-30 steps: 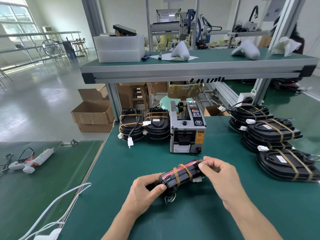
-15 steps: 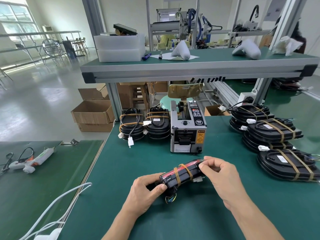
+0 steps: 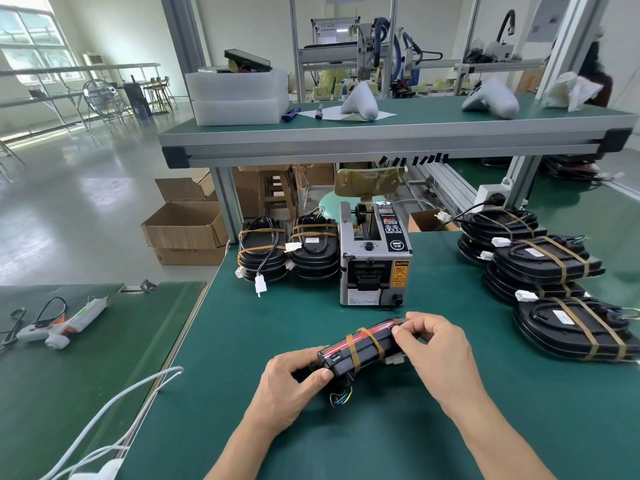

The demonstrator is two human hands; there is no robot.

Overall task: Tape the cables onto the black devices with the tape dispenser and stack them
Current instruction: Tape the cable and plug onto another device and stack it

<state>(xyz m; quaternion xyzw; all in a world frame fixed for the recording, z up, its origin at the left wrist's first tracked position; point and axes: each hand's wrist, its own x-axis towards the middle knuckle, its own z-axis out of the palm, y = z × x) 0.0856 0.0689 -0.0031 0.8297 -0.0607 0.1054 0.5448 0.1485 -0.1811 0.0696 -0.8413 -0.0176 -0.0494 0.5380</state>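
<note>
A: Both hands on it! The left hand [image 3: 289, 382] grips the near end of the black device [image 3: 360, 346], tilted on edge just above the green tabletop [image 3: 398, 434].

B: And the right hand [image 3: 434, 344] pinches its far end, right in front of the tape dispenser [image 3: 374, 259]. Taped stacks [image 3: 554, 268] sit off right.

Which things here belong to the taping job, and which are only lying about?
Belong to the job:
black device held by left hand and right hand
tape dispenser
taped stacks at the left and the right

Lying about:
glue gun
cardboard boxes
white foam blocks
</note>
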